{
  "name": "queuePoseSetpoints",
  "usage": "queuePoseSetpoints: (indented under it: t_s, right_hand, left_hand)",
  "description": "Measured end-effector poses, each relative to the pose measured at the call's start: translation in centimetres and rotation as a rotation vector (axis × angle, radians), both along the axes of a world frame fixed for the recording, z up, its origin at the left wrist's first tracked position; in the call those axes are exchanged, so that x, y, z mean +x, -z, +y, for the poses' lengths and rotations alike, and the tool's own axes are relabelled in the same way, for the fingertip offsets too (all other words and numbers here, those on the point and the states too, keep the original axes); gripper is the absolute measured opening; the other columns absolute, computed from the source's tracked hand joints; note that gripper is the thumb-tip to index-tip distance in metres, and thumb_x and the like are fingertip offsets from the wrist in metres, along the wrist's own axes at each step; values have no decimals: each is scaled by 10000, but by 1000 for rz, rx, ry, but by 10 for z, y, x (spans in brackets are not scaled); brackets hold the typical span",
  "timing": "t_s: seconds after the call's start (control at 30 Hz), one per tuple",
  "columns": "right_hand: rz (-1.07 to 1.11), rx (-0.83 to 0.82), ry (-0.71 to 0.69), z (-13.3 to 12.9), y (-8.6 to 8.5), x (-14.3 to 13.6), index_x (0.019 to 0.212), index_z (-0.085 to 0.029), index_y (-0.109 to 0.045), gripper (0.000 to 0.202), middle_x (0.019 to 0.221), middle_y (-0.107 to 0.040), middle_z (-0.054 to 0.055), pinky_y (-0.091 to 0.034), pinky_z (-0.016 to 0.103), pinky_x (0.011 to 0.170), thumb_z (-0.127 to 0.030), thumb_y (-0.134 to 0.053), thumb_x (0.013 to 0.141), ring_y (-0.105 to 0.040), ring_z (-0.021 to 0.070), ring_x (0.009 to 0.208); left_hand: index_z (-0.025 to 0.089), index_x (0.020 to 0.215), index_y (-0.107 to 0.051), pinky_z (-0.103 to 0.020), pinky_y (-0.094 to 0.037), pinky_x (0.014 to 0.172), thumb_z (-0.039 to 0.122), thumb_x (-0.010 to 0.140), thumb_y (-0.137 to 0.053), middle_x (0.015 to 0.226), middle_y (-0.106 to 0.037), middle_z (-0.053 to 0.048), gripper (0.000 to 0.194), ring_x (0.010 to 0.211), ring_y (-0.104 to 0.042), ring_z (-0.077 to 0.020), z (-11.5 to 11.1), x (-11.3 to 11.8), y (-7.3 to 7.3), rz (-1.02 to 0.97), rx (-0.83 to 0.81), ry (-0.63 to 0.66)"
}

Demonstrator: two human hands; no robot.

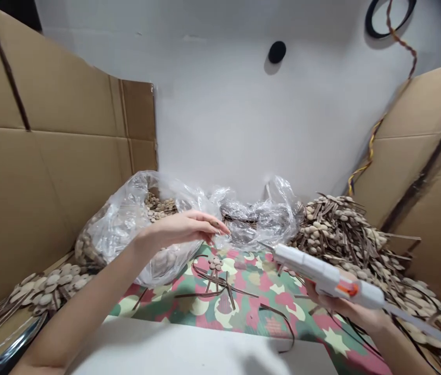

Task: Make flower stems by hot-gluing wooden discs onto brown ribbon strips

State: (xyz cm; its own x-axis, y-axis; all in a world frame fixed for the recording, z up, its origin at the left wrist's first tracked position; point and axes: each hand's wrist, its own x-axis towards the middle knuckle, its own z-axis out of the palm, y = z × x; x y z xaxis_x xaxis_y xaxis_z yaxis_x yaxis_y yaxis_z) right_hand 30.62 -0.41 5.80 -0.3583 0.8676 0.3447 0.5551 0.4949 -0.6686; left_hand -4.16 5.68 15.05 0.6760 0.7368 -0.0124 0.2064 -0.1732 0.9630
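A white glue gun [314, 268] with an orange part is gripped in my right hand [341, 302], its thin nozzle pointing left over the mat. My left hand [189, 227] hovers beside a clear plastic bag, fingers drawn together and pointing right; a small dark spot shows at them, but what they hold is too small to make out. Below it on the red-and-green patterned mat [243, 311] lies a small flower-shaped piece [215, 263] of pale discs. Thin brown strips [239, 289] lie crossed around that piece. One more curved strip [288, 322] reaches onto the white board [165, 349].
Clear plastic bags [126, 208] with pale disc pieces inside stand at the back. A large heap of disc-and-strip pieces [345, 234] fills the right side; a smaller pile [54, 284] lies left. Cardboard walls [67, 104] flank both sides. A twisted cord [368, 151] hangs at right.
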Motion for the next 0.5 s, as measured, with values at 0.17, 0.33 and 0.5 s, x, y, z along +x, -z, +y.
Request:
queuePoseSetpoints:
  t_s: [0.17,0.33,0.5]
  right_hand:
    - [101,-153,118,-2,15,-2,953,-212,-627,296,565,-537,18,-434,249,411,-429,-509,789,-503,146,481]
    - [313,-396,116,0,13,-14,874,-228,-574,309,566,-433,-14,-356,248,417,-455,-648,678,-396,128,481]
    - [378,-499,26,3,12,-26,953,-220,-564,342,511,-368,-53,-261,216,413,-389,-662,672,-302,92,445]
  left_hand:
    - [114,900,-680,-178,-404,572,245,820,-554,854,-606,-55,199,617,-459,-59,13,40,44,-169,-467,60]
    - [140,771,-648,-196,-441,665,335,880,-459,837,-602,-60,293,742,-529,-93,21,53,64,-317,-660,-140]
    - [153,724,-637,-198,-439,740,154,807,-552,781,-613,-27,119,737,-542,-89,29,57,76,-256,-510,-187]
